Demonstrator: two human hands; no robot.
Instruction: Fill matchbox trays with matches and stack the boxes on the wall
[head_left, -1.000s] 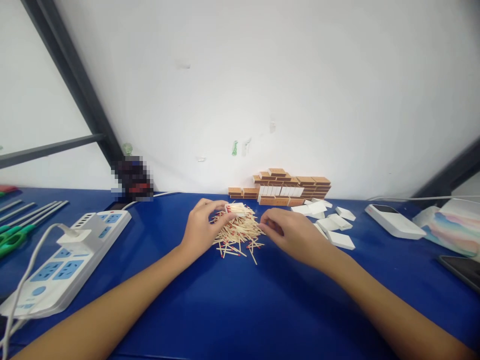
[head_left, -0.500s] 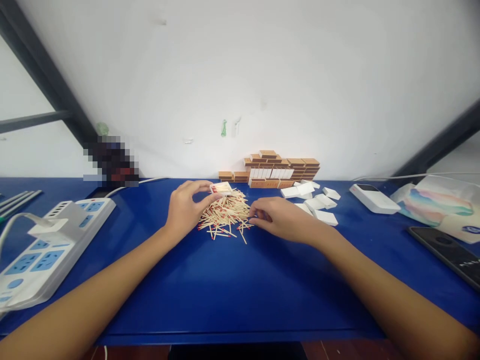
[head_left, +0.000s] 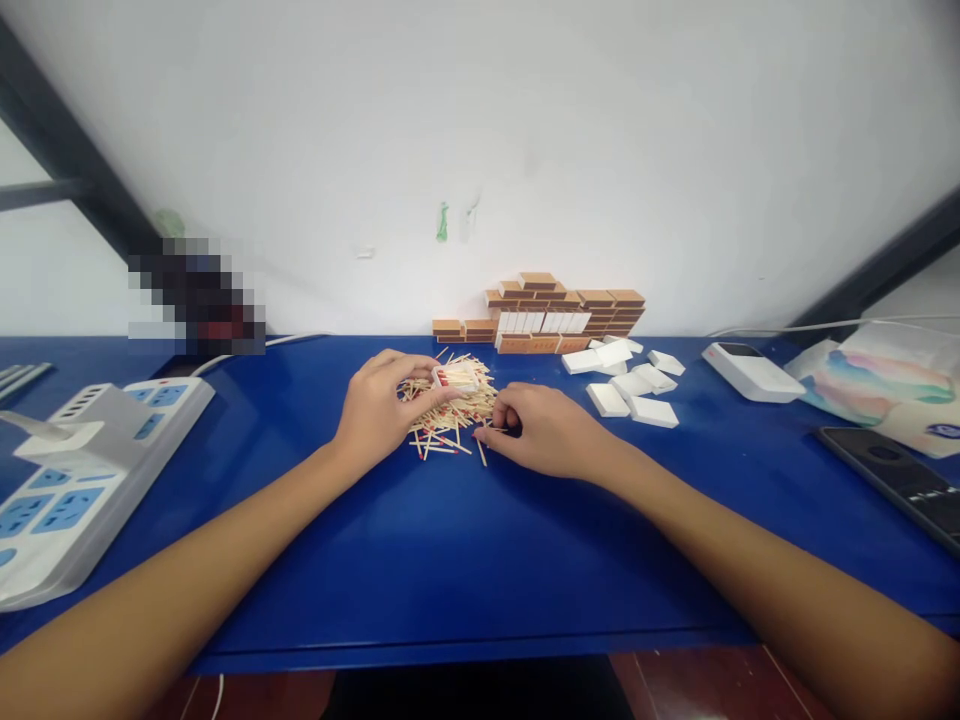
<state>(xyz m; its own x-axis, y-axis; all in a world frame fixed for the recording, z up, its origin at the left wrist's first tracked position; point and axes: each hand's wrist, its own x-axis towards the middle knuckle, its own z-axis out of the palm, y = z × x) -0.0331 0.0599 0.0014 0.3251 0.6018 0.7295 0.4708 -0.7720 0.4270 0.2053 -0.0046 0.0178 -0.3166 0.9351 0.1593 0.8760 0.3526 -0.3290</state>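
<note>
My left hand [head_left: 381,402] grips a small white matchbox tray [head_left: 459,370] between thumb and fingers. Red-headed matches lie inside the tray, which is held just over a loose heap of matches [head_left: 444,425]. At the right edge of that heap, my right hand [head_left: 541,425] has its thumb and forefinger pinched together low over the blue table [head_left: 480,560]. A few matches show at these fingertips, partly hidden by the fingers. A single match [head_left: 482,453] lies just below them.
Behind the heap, brown matchboxes [head_left: 536,343] are stacked against the wall, with white trays among them. Several white trays [head_left: 652,411] lie to the right. Farther right are a white device [head_left: 752,373], a plastic bag [head_left: 877,385] and a black phone [head_left: 892,480]. A power strip [head_left: 112,480] lies at left.
My left hand and the tray have shifted slightly right over the heap. My right hand has moved left, its fingertips now at the near right matches. The camera view has tilted a little.
</note>
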